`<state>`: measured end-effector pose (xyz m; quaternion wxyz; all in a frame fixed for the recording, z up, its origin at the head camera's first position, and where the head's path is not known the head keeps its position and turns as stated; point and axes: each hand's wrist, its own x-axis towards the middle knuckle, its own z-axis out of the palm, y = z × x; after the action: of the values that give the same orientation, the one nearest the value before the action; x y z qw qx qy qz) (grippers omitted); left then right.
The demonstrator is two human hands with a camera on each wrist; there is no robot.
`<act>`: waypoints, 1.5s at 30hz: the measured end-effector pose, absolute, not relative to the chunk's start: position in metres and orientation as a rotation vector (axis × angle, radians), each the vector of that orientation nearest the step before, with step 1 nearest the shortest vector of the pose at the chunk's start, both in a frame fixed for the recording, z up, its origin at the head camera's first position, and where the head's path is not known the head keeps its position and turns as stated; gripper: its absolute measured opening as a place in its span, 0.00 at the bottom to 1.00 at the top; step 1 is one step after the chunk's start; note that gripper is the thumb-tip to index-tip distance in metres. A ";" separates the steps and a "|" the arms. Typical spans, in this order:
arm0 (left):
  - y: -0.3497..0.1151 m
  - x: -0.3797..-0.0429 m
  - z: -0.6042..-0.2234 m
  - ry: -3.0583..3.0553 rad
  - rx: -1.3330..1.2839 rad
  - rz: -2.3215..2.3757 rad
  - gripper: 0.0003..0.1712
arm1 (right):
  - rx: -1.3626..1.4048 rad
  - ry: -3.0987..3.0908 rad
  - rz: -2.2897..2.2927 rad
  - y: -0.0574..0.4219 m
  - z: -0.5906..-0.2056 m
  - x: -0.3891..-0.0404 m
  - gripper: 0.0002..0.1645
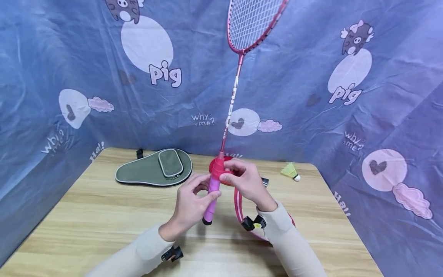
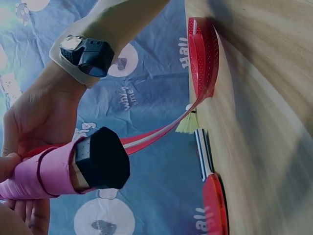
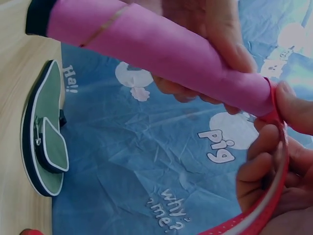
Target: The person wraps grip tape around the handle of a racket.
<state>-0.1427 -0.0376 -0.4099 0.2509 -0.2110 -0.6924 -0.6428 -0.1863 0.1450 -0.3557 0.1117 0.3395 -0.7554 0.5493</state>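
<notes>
A badminton racket (image 1: 232, 104) stands tilted above the table, its strung head up and its handle down. My left hand (image 1: 190, 200) holds the pink-wrapped handle (image 1: 213, 185) between thumb and fingers. A black end cap (image 2: 103, 159) shows at the handle's bottom in the left wrist view. Red grip tape (image 1: 218, 166) is wound around the upper handle. My right hand (image 1: 247, 182) pinches this tape at the handle, thumb in front. From there the loose strip (image 3: 266, 205) trails down and loops onto the table, a pale stripe along its inner side.
A green paddle case (image 1: 138, 173) lies at the back left of the wooden table (image 1: 114, 215). Behind the hands is a red table tennis paddle (image 2: 214, 203), partly hidden in the head view. A yellow shuttlecock (image 1: 290, 171) lies back right. Patterned blue cloth (image 1: 194, 96) surrounds the table's back and sides.
</notes>
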 end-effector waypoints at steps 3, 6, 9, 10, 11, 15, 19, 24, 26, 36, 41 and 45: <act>-0.037 -0.145 -0.413 -1.839 -0.627 -1.798 0.25 | 1.010 -2.267 1.667 0.147 -0.354 -0.187 0.18; -0.036 -0.146 -0.415 -1.816 -0.664 -1.832 0.25 | 1.039 -2.308 1.696 0.148 -0.353 -0.188 0.19; -0.035 -0.146 -0.416 -1.798 -0.697 -1.847 0.26 | 1.064 -2.325 1.700 0.148 -0.353 -0.187 0.19; -0.035 -0.146 -0.416 -1.790 -0.707 -1.848 0.26 | 1.067 -2.326 1.692 0.148 -0.353 -0.187 0.18; -0.035 -0.146 -0.416 -1.783 -0.719 -1.845 0.25 | 1.069 -2.324 1.682 0.148 -0.352 -0.187 0.18; -0.035 -0.146 -0.415 -1.758 -0.762 -1.837 0.25 | 1.080 -2.305 1.663 0.148 -0.351 -0.185 0.16; -0.036 -0.146 -0.415 -1.754 -0.777 -1.831 0.25 | 1.081 -2.285 1.661 0.149 -0.351 -0.184 0.16; -0.037 -0.146 -0.415 -1.753 -0.789 -1.820 0.26 | 1.075 -2.287 1.670 0.151 -0.351 -0.184 0.16; -0.038 -0.146 -0.414 -1.750 -0.795 -1.820 0.26 | 1.067 -2.287 1.677 0.152 -0.351 -0.184 0.16; -0.038 -0.141 -0.409 -1.793 -0.755 -1.926 0.27 | 1.083 -2.247 1.736 0.151 -0.354 -0.182 0.20; -0.038 -0.138 -0.407 -1.807 -0.747 -1.975 0.27 | 1.110 -2.252 1.721 0.152 -0.352 -0.181 0.20; -0.038 -0.136 -0.407 -1.800 -0.768 -1.998 0.26 | 1.121 -2.273 1.706 0.154 -0.351 -0.180 0.19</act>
<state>-0.1361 -0.0385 -0.4066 0.1715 -0.2706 -0.6340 -0.7039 -0.1801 0.1539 -0.3505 0.0434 0.3665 -0.7432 0.5580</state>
